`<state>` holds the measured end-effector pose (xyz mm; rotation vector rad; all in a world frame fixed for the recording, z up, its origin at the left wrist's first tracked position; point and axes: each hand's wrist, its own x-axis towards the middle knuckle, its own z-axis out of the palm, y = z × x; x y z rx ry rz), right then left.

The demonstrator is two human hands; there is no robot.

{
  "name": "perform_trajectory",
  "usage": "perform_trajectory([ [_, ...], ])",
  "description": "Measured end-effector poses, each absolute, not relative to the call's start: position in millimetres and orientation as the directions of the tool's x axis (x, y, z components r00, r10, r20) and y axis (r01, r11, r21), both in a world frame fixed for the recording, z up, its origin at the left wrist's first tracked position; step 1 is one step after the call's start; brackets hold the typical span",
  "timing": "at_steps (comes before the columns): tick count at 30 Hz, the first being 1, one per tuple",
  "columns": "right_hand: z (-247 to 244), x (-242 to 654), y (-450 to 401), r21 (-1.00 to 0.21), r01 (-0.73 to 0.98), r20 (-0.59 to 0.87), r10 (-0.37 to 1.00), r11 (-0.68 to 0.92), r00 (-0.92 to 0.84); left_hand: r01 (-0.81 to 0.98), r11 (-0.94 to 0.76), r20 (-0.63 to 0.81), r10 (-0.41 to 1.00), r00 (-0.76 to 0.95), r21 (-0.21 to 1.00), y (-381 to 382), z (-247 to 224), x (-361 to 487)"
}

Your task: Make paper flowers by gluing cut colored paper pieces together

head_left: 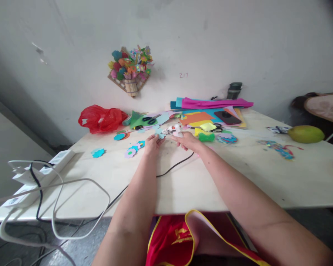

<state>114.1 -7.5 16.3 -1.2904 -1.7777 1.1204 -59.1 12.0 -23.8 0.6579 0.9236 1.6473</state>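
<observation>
My right hand is wrapped round a white glue gun, whose nozzle points left. A black cord runs from below that hand toward the table's front edge. Between the fingers of my left hand is a light blue paper flower, right by the glue gun's tip. Whether the tip touches the paper I cannot tell. Left of my left hand lie layered purple and blue paper flowers, and farther left a blue paper flower.
Scissors, coloured sheets and a phone lie at the back. A red plastic bag sits back left, a power strip with loose cables front left. Right of my hands are stacked cutouts and a green-yellow fruit.
</observation>
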Motion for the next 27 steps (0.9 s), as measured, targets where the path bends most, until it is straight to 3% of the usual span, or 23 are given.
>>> perform_trajectory([
  [27, 17.5, 112.6, -8.3, -0.905, 0.398, 0.034, 0.958, 0.150, -0.285, -0.547, -0.097, -0.056, 0.965, -0.256, 0.831, 11.3, -22.7, -58.7],
])
